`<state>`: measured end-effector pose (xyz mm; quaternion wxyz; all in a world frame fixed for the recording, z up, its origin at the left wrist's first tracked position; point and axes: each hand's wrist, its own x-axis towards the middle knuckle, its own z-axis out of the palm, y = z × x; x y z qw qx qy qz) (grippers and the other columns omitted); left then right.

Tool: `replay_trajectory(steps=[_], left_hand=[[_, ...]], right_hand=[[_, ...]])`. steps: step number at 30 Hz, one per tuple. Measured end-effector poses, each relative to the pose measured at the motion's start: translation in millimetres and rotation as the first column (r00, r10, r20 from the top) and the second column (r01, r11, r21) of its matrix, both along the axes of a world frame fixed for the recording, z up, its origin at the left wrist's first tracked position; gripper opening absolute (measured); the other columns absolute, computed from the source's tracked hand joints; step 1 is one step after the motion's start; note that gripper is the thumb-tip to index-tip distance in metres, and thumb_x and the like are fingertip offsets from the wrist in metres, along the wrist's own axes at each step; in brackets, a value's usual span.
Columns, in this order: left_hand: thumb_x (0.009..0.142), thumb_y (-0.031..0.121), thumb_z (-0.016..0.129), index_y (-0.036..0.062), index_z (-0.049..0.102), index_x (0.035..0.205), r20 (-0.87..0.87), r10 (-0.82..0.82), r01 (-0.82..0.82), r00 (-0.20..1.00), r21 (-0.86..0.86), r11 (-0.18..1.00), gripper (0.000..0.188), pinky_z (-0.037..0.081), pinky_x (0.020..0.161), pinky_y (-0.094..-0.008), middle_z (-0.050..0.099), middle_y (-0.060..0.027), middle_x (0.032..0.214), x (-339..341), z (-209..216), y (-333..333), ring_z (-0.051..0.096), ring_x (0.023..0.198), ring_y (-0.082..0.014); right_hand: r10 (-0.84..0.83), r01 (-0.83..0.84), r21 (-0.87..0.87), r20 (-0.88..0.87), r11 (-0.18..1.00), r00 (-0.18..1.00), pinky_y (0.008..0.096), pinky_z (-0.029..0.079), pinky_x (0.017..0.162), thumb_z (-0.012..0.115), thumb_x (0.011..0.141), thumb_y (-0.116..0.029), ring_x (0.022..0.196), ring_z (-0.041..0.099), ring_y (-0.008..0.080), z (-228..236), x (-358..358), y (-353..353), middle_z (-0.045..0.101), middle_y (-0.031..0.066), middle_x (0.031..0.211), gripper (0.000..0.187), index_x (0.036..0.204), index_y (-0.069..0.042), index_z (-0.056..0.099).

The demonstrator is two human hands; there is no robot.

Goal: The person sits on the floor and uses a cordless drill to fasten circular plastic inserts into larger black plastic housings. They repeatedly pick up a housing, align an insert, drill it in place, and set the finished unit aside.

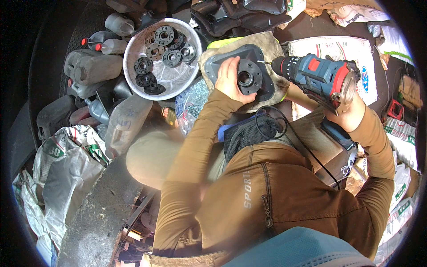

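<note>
Jugs (94, 67) and sacks (71, 171) crowd the background. The left hand (229, 80) clasps the edge of a black round flange (253, 71) over a dark square tray (215, 67); the right hand (349, 115), partly hidden, grips a blue-and-red drill (318, 73), its bit (267, 62) pointing toward the flange.

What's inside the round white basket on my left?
The basket holds several round dark discs with holes. Some overlap, so anything directly beneath them is covered.
</note>
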<state>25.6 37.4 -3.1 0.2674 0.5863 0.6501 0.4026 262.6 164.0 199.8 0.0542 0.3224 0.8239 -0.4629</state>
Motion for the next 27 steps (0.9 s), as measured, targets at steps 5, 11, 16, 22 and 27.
replay_trajectory(steps=[5, 11, 16, 22, 27], left_hand=[[0.045, 0.025, 0.083, -0.0014, 0.031, 0.130, 0.010, -0.005, 0.005, 1.000, -0.011, 1.000, 0.103, 0.033, 0.102, -0.0418, 0.039, -0.0233, 0.126, -1.3, 0.0, 0.2, 0.038, 0.120, -0.0387], [0.046, 0.027, 0.083, -0.0012, 0.032, 0.130, 0.004, -0.003, 0.003, 1.000, -0.020, 1.000, 0.102, 0.034, 0.101, -0.0415, 0.040, -0.0225, 0.125, -2.0, -0.8, 0.3, 0.039, 0.119, -0.0378], [0.046, 0.030, 0.082, -0.0005, 0.034, 0.129, -0.017, 0.000, 0.000, 1.000, 0.032, 0.999, 0.101, 0.036, 0.100, -0.0403, 0.041, -0.0216, 0.124, -2.9, -6.3, 1.2, 0.042, 0.116, -0.0359], [0.046, 0.031, 0.082, -0.0004, 0.034, 0.130, 0.005, 0.013, -0.013, 1.000, 0.001, 1.000, 0.101, 0.036, 0.100, -0.0408, 0.041, -0.0220, 0.124, -2.6, -6.7, 0.2, 0.042, 0.116, -0.0374], [0.047, 0.030, 0.082, 0.0012, 0.033, 0.130, 0.021, 0.024, -0.024, 0.999, -0.027, 0.999, 0.100, 0.037, 0.099, -0.0411, 0.040, -0.0205, 0.125, -1.6, -8.0, -1.8, 0.041, 0.116, -0.0380]], right_hand=[[0.039, -0.038, 0.037, -0.011, 0.999, 0.999, 0.0312, 0.040, 0.093, 0.061, 0.062, 0.010, 0.105, 0.053, 0.0246, 6.5, -9.3, -1.8, 0.057, 0.0122, 0.110, 0.060, 0.120, 0.001, 0.048], [0.036, -0.048, -0.167, -0.070, 0.985, 0.997, 0.0300, 0.043, 0.088, 0.065, 0.070, 0.006, 0.096, 0.056, 0.0194, -1.7, -23.3, 9.5, 0.059, 0.0097, 0.106, 0.047, 0.114, -0.002, 0.051], [0.047, -0.046, -0.182, 0.000, 0.982, 0.999, 0.0279, 0.044, 0.083, 0.069, 0.078, -0.005, 0.091, 0.055, 0.0123, 10.4, -46.2, 10.5, 0.061, 0.0057, 0.100, 0.034, 0.108, -0.003, 0.055], [0.004, 0.055, -0.262, 0.221, 0.963, 0.975, 0.0265, 0.045, 0.080, 0.062, 0.071, -0.002, 0.086, 0.055, 0.0112, 21.5, -75.2, 15.4, 0.062, 0.0058, 0.093, 0.035, 0.106, 0.000, 0.057], [0.017, 0.058, -0.174, 0.399, 0.983, 0.917, 0.0276, 0.044, 0.052, 0.057, 0.067, 0.000, 0.058, 0.053, 0.0109, 10.9, -84.2, 20.2, 0.057, 0.0050, 0.065, 0.034, 0.101, 0.004, 0.056]])
